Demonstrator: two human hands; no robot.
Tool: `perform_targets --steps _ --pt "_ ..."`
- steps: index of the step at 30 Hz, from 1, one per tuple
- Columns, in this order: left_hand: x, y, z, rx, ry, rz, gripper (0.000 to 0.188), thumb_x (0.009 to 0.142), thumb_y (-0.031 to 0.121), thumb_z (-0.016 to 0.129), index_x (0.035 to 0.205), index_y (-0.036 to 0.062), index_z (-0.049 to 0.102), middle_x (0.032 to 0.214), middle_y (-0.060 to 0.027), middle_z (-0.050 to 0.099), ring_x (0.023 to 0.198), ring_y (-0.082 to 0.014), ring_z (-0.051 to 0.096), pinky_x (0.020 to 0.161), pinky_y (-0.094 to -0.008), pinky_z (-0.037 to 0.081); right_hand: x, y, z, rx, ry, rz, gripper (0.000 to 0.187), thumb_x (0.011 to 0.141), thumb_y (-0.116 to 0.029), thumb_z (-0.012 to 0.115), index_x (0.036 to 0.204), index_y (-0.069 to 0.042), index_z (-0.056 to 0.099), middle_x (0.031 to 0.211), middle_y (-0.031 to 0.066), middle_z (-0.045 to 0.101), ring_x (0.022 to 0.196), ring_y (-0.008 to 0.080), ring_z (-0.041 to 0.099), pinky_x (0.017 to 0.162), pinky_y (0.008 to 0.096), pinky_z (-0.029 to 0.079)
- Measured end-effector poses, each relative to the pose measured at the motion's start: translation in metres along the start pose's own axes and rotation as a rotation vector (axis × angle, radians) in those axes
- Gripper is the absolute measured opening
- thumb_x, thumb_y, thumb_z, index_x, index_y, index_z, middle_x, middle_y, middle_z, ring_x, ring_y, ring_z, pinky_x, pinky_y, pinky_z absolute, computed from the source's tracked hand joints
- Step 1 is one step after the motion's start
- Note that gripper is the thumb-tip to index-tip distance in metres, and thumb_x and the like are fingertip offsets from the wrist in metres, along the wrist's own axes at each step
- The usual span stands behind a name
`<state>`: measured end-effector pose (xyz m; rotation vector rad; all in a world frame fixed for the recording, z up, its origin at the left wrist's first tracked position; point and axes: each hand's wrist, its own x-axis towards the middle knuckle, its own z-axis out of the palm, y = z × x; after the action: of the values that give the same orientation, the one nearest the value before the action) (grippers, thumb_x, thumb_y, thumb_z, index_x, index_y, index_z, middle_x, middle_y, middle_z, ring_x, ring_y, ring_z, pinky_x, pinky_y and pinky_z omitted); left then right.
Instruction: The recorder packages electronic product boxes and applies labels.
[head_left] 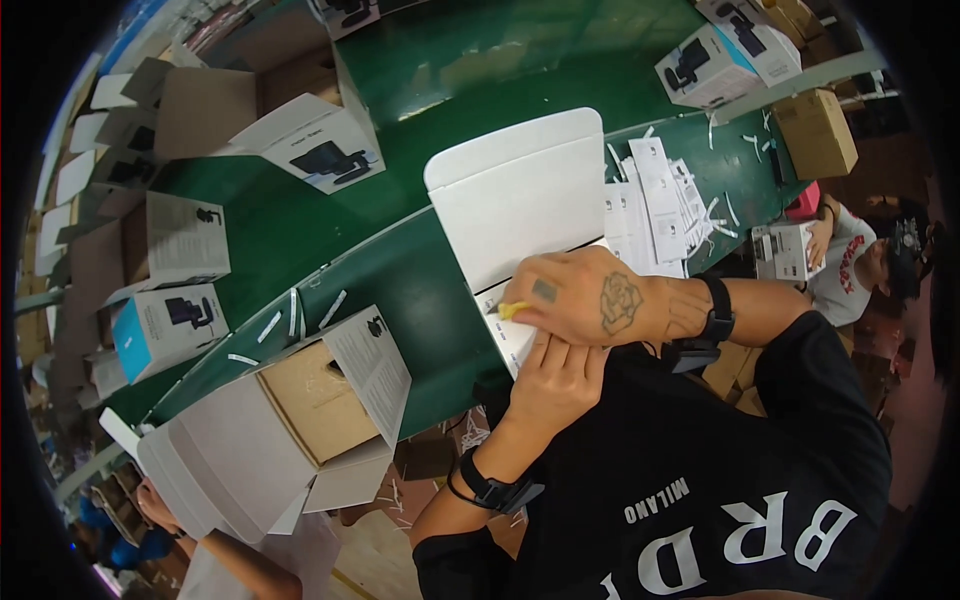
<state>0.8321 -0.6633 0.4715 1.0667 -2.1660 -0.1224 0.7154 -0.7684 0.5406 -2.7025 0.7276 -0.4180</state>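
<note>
A white carton [515,195] lies at the near edge of the green desk [400,270], its lid flap thrown open and pointing away from the person. At its near rim the right hand [585,297] presses down, fingers clenched around a small yellow tool [512,310] whose tip sits on the carton's white edge. The left hand [555,385] lies just below it, fingers curled against the same edge of the carton and touching the right hand from beneath — whether it grips anything is hidden.

Just right of the carton, a fan of white printed leaflets [655,205] is spread on the desk, with thin white strips [725,215] scattered near it. To the left, an open box with a brown cardboard insert [315,400] overhangs the desk edge, another person's hand [155,500] at its lower flap. More white-and-blue product boxes [165,325] stand along the left side, and others [705,65] at the far right — beside a plain brown carton [815,130]. A seated person [860,260] holds a small box at the right rim.
</note>
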Motion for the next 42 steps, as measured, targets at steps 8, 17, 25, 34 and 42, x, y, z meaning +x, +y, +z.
perform_targets --steps 8,17,25,34,42 --pt "-0.001 -0.002 -0.006 -0.004 0.050 0.033 0.023 0.087 0.017 0.072 0.094 -0.0047 0.073 0.092 -0.0177 0.070 0.092 -0.0338 0.069 0.097 -0.0464 0.054 0.009 -0.008 -0.002 0.070 -0.012 0.183 0.021 0.092 -0.025 0.071 0.100 -0.007 0.064 0.093 0.0066 0.067 0.072 0.0276 0.069 0.061 0.0362 0.056" --pt "-0.005 -0.001 -0.012 0.053 0.068 0.030 0.021 0.085 0.017 0.074 0.097 -0.0004 0.075 0.096 -0.0155 0.072 0.091 -0.0325 0.070 0.090 -0.0423 0.056 0.022 -0.019 -0.015 0.122 -0.142 0.301 0.033 0.086 -0.038 0.076 0.095 -0.008 0.067 0.070 0.0077 0.066 0.064 0.0300 0.069 0.059 0.0395 0.055" --pt "-0.017 0.002 -0.014 0.075 0.031 0.007 0.030 0.083 0.021 0.080 0.102 -0.0012 0.075 0.106 -0.0151 0.075 0.097 -0.0318 0.072 0.088 -0.0418 0.057 0.014 -0.023 -0.004 0.187 -0.117 0.075 0.035 0.075 -0.036 0.079 0.095 -0.010 0.069 0.069 0.0084 0.068 0.063 0.0316 0.068 0.060 0.0398 0.055" --pt "-0.009 0.005 -0.028 0.030 -0.014 -0.011 0.022 0.084 0.015 0.071 0.098 -0.0028 0.073 0.093 -0.0151 0.070 0.092 -0.0289 0.068 0.087 -0.0395 0.055 0.028 -0.024 0.014 0.105 0.012 0.131 0.025 0.079 -0.022 0.076 0.097 -0.007 0.068 0.081 0.0127 0.071 0.071 0.0329 0.070 0.064 0.0394 0.056" --pt "0.005 0.015 -0.045 0.126 -0.044 0.025 0.027 0.087 0.014 0.065 0.103 -0.0069 0.070 0.096 -0.0190 0.068 0.096 -0.0340 0.066 0.094 -0.0448 0.052 0.005 -0.029 -0.034 0.227 0.152 0.396 0.022 0.079 -0.019 0.076 0.095 -0.009 0.066 0.079 0.0093 0.070 0.073 0.0303 0.070 0.066 0.0399 0.056"
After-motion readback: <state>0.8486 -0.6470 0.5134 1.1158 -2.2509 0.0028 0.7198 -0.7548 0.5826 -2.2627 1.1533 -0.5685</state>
